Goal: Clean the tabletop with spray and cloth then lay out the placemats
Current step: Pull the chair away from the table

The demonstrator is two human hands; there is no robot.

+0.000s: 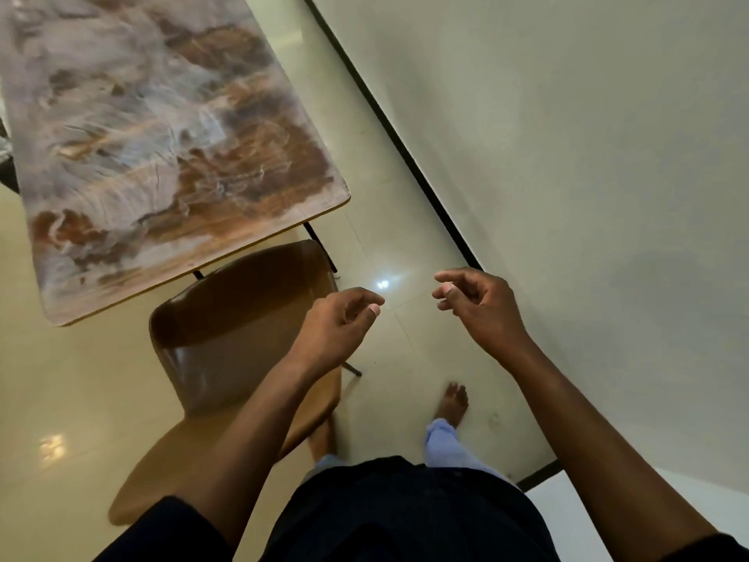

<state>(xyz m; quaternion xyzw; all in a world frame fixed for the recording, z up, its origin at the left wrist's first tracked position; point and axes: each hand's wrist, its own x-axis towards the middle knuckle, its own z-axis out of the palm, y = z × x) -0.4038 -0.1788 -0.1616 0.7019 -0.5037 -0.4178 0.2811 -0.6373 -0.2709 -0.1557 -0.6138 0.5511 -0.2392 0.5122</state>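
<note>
From where I watch, the table (162,148) sits upper left, its rounded near corner overhanging a brown chair (239,334) tucked against that edge. Between the table's right edge and the pale wall (567,156) runs an open strip of glossy cream tile floor (389,221), bounded by a dark skirting line (405,156) at the wall's base. That strip is the free lane; the person stands in it, one bare foot (454,403) forward near the wall, the other partly hidden behind the chair seat. The tabletop is mottled brown and grey, streaked and smeared; I can't tell whether that is pattern or residue. I see no spray, cloth or placemat on the part of it in view. Both hands are raised over the floor, well apart from the table: left hand (340,326) above the chair's right side, right hand (478,306) nearer the wall. Each has fingers loosely curled, thumb near forefinger, holding nothing. Count: one table, one chair, two hands, two feet. Two light reflections show on the tiles.
</note>
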